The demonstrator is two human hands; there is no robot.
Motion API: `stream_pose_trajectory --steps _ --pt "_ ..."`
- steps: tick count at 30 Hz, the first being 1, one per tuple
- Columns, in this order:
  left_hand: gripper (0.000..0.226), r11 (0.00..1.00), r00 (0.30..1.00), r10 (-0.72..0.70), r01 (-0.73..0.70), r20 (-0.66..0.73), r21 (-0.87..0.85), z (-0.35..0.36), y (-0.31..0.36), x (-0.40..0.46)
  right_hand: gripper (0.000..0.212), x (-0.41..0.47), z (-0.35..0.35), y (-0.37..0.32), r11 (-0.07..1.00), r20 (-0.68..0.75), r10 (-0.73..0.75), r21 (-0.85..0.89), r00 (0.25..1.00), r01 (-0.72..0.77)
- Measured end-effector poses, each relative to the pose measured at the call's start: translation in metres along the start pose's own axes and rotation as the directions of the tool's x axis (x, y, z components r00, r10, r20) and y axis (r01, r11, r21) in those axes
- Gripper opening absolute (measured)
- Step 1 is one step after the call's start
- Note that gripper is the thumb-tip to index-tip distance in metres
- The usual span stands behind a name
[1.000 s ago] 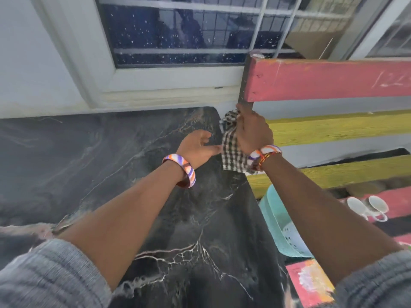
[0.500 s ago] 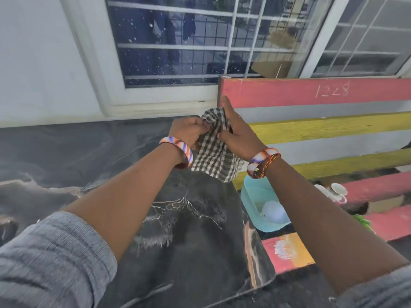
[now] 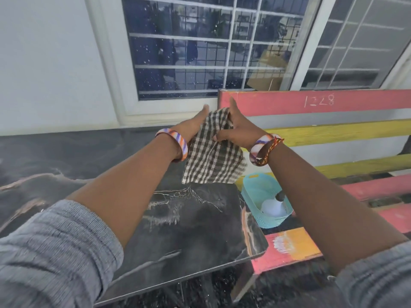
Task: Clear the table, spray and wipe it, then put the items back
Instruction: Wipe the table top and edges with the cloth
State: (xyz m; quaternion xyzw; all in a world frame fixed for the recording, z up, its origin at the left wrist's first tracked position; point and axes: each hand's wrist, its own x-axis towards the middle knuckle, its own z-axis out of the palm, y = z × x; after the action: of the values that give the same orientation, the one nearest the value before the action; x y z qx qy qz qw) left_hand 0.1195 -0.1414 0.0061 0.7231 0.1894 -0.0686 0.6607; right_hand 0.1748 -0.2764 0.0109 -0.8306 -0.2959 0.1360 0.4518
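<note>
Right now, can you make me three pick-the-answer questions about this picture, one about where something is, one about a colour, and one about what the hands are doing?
1. Where is the turquoise plastic basket?
A. on the painted slatted wooden bench
B. on the black marble table
C. on the windowsill

2. What colour is the bench's top slat?
A. green
B. pink
C. white

3. What is happening to the brown-and-white checked cloth?
A. it lies flat on the table
B. it hangs from the window
C. both hands hold it up

Answers: 1 A, the basket sits on the slats beside the table. 2 B, pink with chalk numbers. 3 C, the left hand and right hand hold it above the table.
</note>
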Motion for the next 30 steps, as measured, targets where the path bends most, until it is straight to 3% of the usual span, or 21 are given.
stream_pose_trajectory --steps 1,3,4,6,8,9,11,15,18,21,24,28,30 --pt "0.097 0.985 0.999 0.030 -0.023 -0.037 0.172 0.000 0.001 -0.003 0.103 -0.002 -0.001 -0.001 0.998 -0.040 0.017 0.065 0.999 -0.014" --pt "0.064 0.858 0.971 0.188 -0.089 -0.148 0.507 0.000 0.006 -0.008 0.086 -0.009 -0.003 -0.003 0.979 -0.126 0.053 0.204 0.991 -0.026" --pt "0.050 0.821 0.946 0.270 -0.129 -0.179 0.557 -0.002 0.009 -0.007 0.082 -0.011 -0.003 -0.002 0.961 -0.163 0.096 0.271 0.982 -0.049" --pt "0.046 0.842 0.914 0.329 -0.170 -0.238 0.512 -0.001 0.020 -0.011 0.081 -0.012 -0.005 0.006 0.897 -0.181 0.217 0.425 0.959 -0.123" --pt "0.049 0.846 0.871 0.394 -0.219 -0.293 0.486 -0.001 0.028 -0.010 0.074 -0.014 -0.003 0.013 0.818 -0.107 0.296 0.541 0.949 -0.194" --pt "0.051 0.848 0.864 0.395 -0.212 -0.311 0.486 0.000 0.031 -0.011 0.065 -0.016 -0.002 0.015 0.793 -0.063 0.334 0.558 0.940 -0.245" --pt "0.050 0.843 0.840 0.413 -0.205 -0.352 0.498 0.004 0.035 -0.012 0.067 -0.021 0.000 0.021 0.764 -0.009 0.402 0.555 0.915 -0.330" --pt "0.042 0.883 0.886 0.337 -0.180 -0.319 0.433 0.008 0.033 -0.020 0.051 -0.029 0.002 0.032 0.660 0.144 0.455 0.607 0.879 -0.442" --pt "0.047 0.967 0.942 0.252 -0.236 -0.221 0.098 0.004 0.023 -0.026 0.064 -0.033 0.009 0.039 0.620 0.281 0.453 0.583 0.846 -0.526" --pt "0.033 0.928 0.966 0.198 -0.239 -0.165 -0.285 0.001 0.018 -0.026 0.082 -0.034 0.017 0.038 0.632 0.329 0.431 0.555 0.840 -0.541" --pt "0.028 0.875 0.972 0.204 -0.235 -0.117 -0.424 0.000 0.022 -0.027 0.097 -0.031 0.022 0.034 0.597 0.385 0.357 0.607 0.851 -0.525" --pt "0.031 0.818 0.959 0.260 -0.279 -0.110 -0.504 0.000 0.025 -0.032 0.094 -0.027 0.026 0.027 0.391 0.500 0.201 0.748 0.842 -0.537" --pt "0.032 0.807 0.955 0.271 -0.293 -0.119 -0.513 -0.003 0.025 -0.032 0.087 -0.025 0.028 0.020 0.342 0.446 0.152 0.814 0.882 -0.470"
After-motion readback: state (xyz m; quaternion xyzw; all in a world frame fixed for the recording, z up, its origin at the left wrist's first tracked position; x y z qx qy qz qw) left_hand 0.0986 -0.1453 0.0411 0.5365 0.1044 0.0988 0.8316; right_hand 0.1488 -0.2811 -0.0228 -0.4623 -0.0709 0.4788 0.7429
